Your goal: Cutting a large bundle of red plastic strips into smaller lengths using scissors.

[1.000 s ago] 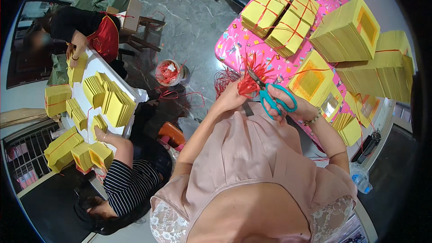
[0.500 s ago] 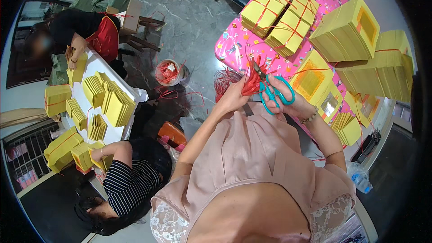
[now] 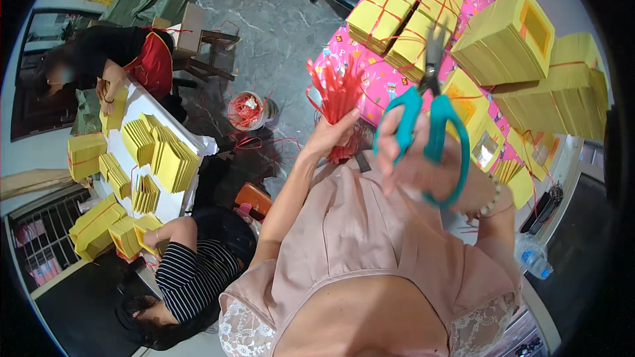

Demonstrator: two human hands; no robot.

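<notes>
My left hand (image 3: 334, 135) is closed around the lower part of a bundle of red plastic strips (image 3: 338, 89), whose loose ends fan out above the fingers. More red strands hang below that hand. In my right hand (image 3: 423, 165), slightly smeared by motion, is a pair of scissors (image 3: 432, 80) with teal handles. Their dark blades point away from me, over the tied yellow paper stacks (image 3: 411, 36) on the pink table, and stand apart from the red bundle. Whether the blades touch the stacks cannot be told.
Tall yellow paper stacks (image 3: 506, 39) stand on the pink patterned tablecloth (image 3: 331, 53). A bucket (image 3: 266, 114) of red scraps sits on the grey floor. At left, two people work at a white table (image 3: 182, 137) with yellow folded paper. A plastic bottle (image 3: 534, 263) lies at right.
My hands have drawn apart. The scissors have left the red strips, moving right and up toward the camera, while my left hand has shifted left with the bundle, now more upright.
</notes>
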